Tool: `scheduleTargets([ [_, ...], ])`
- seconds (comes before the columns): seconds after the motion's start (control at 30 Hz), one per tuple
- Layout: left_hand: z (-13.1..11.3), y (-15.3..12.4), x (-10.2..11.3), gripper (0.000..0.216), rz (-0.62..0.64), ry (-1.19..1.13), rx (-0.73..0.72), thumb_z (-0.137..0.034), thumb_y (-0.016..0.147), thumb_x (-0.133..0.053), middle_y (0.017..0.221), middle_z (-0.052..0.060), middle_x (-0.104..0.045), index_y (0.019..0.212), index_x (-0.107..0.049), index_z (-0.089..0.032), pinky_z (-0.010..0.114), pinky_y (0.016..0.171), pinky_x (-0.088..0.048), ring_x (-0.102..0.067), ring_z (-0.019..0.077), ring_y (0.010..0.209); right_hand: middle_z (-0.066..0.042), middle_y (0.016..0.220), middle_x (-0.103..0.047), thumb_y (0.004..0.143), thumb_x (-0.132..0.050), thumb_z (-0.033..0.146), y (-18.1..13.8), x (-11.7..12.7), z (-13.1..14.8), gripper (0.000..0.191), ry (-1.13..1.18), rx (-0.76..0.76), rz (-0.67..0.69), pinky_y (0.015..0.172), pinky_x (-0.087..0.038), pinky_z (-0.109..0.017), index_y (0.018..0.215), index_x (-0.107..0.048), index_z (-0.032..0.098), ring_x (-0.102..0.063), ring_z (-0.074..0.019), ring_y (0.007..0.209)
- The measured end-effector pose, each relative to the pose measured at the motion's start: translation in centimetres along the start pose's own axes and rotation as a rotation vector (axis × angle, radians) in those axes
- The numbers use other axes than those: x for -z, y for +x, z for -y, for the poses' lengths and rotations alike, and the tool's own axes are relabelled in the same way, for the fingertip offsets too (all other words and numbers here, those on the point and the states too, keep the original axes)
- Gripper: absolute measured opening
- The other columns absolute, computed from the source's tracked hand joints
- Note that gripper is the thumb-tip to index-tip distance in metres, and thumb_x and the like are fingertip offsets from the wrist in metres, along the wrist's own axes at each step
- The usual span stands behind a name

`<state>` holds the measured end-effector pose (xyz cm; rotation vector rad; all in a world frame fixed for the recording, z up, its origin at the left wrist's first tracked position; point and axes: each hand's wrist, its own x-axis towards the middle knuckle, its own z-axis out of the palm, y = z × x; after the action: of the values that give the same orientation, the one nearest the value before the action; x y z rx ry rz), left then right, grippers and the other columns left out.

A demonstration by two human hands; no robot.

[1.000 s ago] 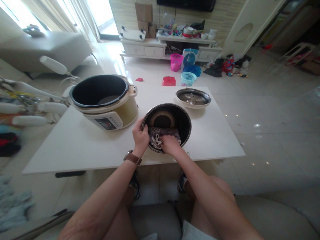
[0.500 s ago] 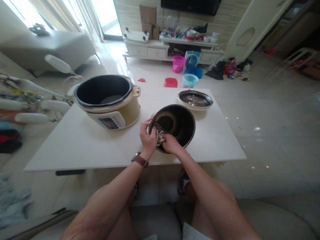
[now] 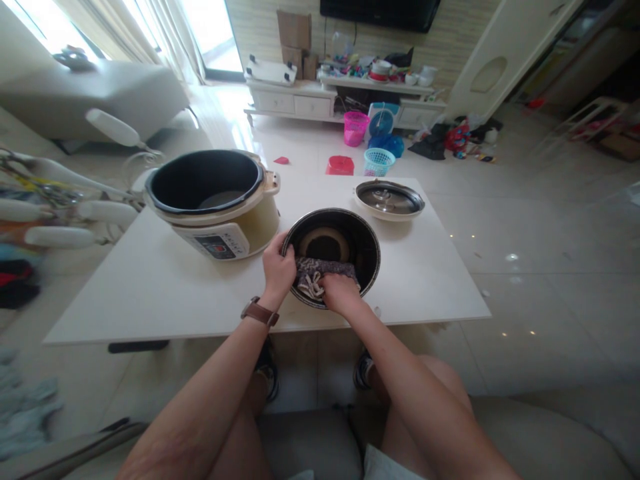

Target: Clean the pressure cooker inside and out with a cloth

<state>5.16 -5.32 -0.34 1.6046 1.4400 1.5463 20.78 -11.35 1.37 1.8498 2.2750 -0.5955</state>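
Observation:
A dark round inner pot is tilted toward me at the front of the white table. My left hand grips its left rim, thumb inside the wall. Inside the pot my right hand is closed on a bunched, patterned grey-brown cloth, which lies against the near inner wall; some fingertips are hidden in the folds. Left of the pot stands a cream electric cooker, open at the top, with a control panel on its front. The cooker's lid lies inside-up behind the pot on the right.
Beyond the table, a pink basket, a light-blue basket and a red stool-like item stand on the tiled floor. A white lamp arm reaches in at left. A cluttered white cabinet lines the wall.
The pot and my left hand have shifted left. The cloth has spread out across the pot's near inner wall, under my right hand. My left hand is now apart from the cloth.

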Motion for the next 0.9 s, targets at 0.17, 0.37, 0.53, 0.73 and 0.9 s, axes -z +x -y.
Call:
scheduleTargets([
  [0.17, 0.05, -0.32, -0.03, 0.029, -0.012, -0.024, 0.01, -0.016, 0.088, -0.056, 0.11, 0.006, -0.078, 0.111, -0.074, -0.018, 0.037, 0.099, -0.054, -0.071, 0.0232, 0.104, -0.013, 0.119, -0.078, 0.09, -0.056, 0.013, 0.03, -0.24, -0.09, 0.036, 0.011, 0.0, -0.002, 0.091, -0.056, -0.035, 0.113, -0.08, 0.028, -0.075, -0.0296, 0.112],
  [0.37, 0.01, -0.57, -0.04, 0.03, -0.019, -0.042, 0.022, -0.017, 0.088, -0.056, 0.112, 0.006, -0.078, 0.112, -0.074, -0.018, 0.038, 0.1, -0.054, -0.07, 0.0236, 0.106, -0.012, 0.117, -0.079, 0.089, -0.056, 0.013, 0.11, -0.51, -0.17, 0.036, 0.004, 0.01, -0.03, 0.09, -0.056, -0.036, 0.111, -0.08, 0.027, -0.075, -0.031, 0.111],
  [0.53, 0.1, -0.61, -0.09, 0.03, -0.026, -0.048, 0.029, -0.017, 0.088, -0.057, 0.111, 0.008, -0.078, 0.112, -0.075, -0.017, 0.04, 0.1, -0.054, -0.071, 0.0247, 0.105, -0.012, 0.119, -0.079, 0.091, -0.055, 0.014, 0.05, -0.53, -0.15, 0.037, 0.003, -0.002, -0.022, 0.09, -0.056, -0.037, 0.116, -0.079, 0.028, -0.075, -0.0313, 0.112],
  [0.73, -0.03, -0.65, -0.12, 0.029, -0.028, -0.054, 0.035, -0.017, 0.087, -0.057, 0.11, 0.007, -0.078, 0.11, -0.075, -0.018, 0.039, 0.099, -0.054, -0.071, 0.0246, 0.105, -0.012, 0.12, -0.079, 0.09, -0.057, 0.014, 0.13, -0.53, -0.16, 0.038, 0.006, -0.002, -0.014, 0.092, -0.056, -0.038, 0.117, -0.079, 0.03, -0.075, -0.0306, 0.113],
  [0.9, -0.07, -0.72, -0.08, 0.03, -0.027, -0.045, 0.041, -0.018, 0.088, -0.056, 0.111, 0.007, -0.078, 0.112, -0.075, -0.018, 0.039, 0.101, -0.053, -0.07, 0.0246, 0.107, -0.012, 0.12, -0.079, 0.09, -0.057, 0.014, 0.06, -0.56, -0.18, 0.036, 0.013, 0.006, -0.028, 0.092, -0.055, -0.036, 0.114, -0.08, 0.028, -0.074, -0.0302, 0.113],
])
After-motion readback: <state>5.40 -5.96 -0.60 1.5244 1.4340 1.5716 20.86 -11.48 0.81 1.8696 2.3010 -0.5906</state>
